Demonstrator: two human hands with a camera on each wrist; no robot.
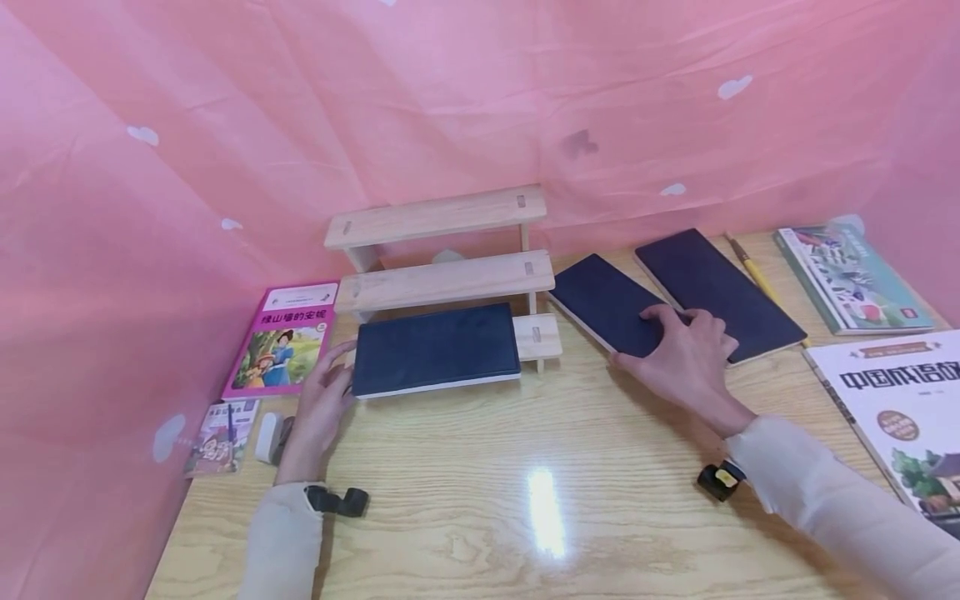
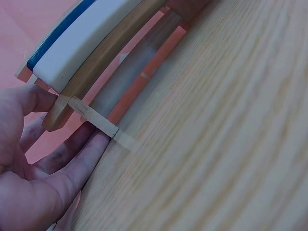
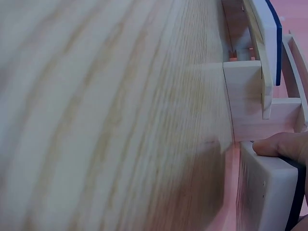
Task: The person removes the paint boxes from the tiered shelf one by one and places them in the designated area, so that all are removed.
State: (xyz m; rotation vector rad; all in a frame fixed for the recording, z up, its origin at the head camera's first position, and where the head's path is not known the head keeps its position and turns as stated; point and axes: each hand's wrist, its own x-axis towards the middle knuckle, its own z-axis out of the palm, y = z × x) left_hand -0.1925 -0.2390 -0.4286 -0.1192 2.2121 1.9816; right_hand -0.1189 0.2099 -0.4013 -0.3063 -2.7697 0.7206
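Observation:
My left hand (image 1: 324,400) holds the left end of a stepped wooden stand (image 1: 442,282). In the left wrist view the thumb reaches the end of its lowest plank (image 2: 60,113), and the fingers lie against the leg below. On that step lies a dark blue book (image 1: 435,350) with white sides, covering most of the plank. My right hand (image 1: 686,367) grips a second dark blue book (image 1: 607,300) by its long edges, right of the stand. The thumb (image 3: 269,145) presses its white side in the right wrist view. A third dark blue book (image 1: 720,292) lies just beyond that hand.
A pink-bordered book (image 1: 285,337), a small booklet (image 1: 221,437) and a white object (image 1: 267,437) lie at the left. A yellow-handled brush (image 1: 753,271), a green book (image 1: 855,279) and a large white book (image 1: 900,400) lie at the right. Pink cloth (image 1: 450,100) hangs behind.

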